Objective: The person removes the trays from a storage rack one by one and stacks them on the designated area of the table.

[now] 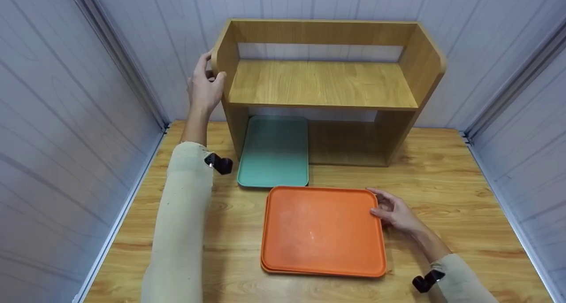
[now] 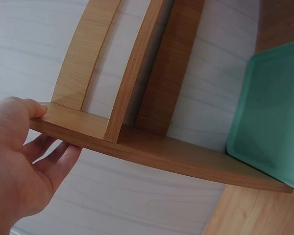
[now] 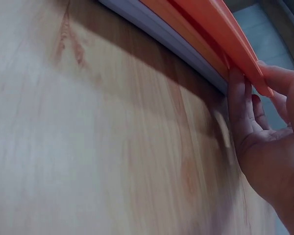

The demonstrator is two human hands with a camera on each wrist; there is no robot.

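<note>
Head view: a wooden shelf unit (image 1: 325, 84) stands at the upper centre of the frame, at the far edge of a wooden table (image 1: 460, 179), with its back to the pale wall panels. The left hand (image 1: 204, 87), at upper left, grips the upper corner of the shelf's left side panel, thumb on the front edge and fingers curled behind it; this hold appears to steady the unit. The left wrist view confirms it, with the thumb lying on the panel's edge and the fingers (image 2: 51, 159) wrapped beneath. A green tray (image 1: 274, 151) lies flat at centre frame, its far half under the lower shelf and its near half out on the table, so it sits only partly in that compartment. Two stacked orange trays (image 1: 323, 230) lie at lower centre, just in front of the green one but not touching it. The right hand (image 1: 395, 213), at lower right, clasps their right rim near the far corner; in the right wrist view its fingertips (image 3: 237, 105) are tucked beneath the tray edge with the thumb above, a hold suited to lifting that side clear of the table.
</note>
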